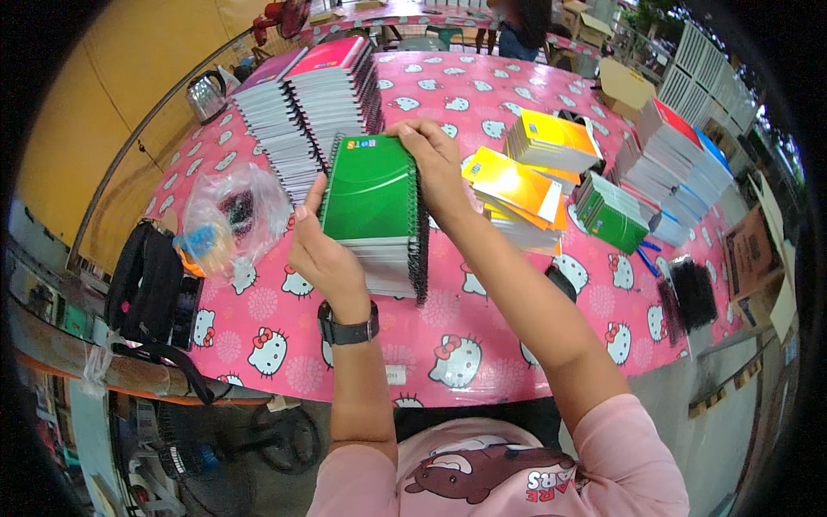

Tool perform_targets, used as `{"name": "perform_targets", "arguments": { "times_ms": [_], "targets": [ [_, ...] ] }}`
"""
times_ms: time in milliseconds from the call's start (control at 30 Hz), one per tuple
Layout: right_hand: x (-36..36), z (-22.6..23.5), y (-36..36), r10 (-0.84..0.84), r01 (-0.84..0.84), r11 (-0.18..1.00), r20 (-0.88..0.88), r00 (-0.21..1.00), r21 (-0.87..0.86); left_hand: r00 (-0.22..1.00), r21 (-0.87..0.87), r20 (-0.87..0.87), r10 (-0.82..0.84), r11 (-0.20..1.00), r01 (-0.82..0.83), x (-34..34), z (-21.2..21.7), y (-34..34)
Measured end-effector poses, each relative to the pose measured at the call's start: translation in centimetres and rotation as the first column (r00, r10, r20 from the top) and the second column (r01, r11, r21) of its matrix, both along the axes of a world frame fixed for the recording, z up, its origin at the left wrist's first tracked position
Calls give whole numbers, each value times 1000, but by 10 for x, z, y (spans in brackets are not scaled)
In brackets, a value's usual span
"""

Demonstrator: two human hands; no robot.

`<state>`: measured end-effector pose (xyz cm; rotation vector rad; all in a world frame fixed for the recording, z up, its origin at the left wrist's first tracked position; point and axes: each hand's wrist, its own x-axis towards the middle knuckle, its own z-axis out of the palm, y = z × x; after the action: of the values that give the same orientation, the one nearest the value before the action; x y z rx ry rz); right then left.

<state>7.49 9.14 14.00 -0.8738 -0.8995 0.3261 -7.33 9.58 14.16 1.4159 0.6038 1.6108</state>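
A stack of green-covered spiral notebooks [370, 185] stands on the table in front of me, with black wire coils along its sides. My left hand [326, 254] rests against the near left side of this stack, its index finger and thumb extended and other fingers partly hidden. At the far right corner, my right hand [435, 168] curls its fingers over the edge of the top notebook. Both hands clasp the stack between them. Just behind it rise taller stacks of notebooks, one with a red cover [323, 57] and one with a purple cover [269, 69].
Yellow notepads [551, 129], a smaller green notebook stack [613, 215] and red and blue stacks [676, 121] stand to the right, near black wire coils [692, 291]. Leftward lie a plastic bag [250, 194], a black bag [142, 280] and a kettle [207, 95]. Pink patterned cloth [508, 345] covers the table.
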Motion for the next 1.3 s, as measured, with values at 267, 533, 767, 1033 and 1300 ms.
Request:
{"name": "perform_targets", "arguments": {
  "times_ms": [267,533,767,1033,1300],
  "targets": [
    [30,-6,-87,-454,485,871,513,729,81,933,372,59,355,859,-351,-27,-8,13],
    [220,-92,-301,-373,988,98,916,149,-120,964,641,229,-137,766,-43,-11,-10,-83],
    [230,-78,-314,-316,993,-11,942,112,-121,813,576,-362,-456,576,580,45,-21,-153],
    [27,-21,-321,-32,605,573,722,691,-553,539,8,-532,-653,632,775,77,-51,-157],
    [-20,-84,-340,-131,567,542,604,786,-620,76,-526,-310,-948,237,817,49,-105,-108]
  ]
}}
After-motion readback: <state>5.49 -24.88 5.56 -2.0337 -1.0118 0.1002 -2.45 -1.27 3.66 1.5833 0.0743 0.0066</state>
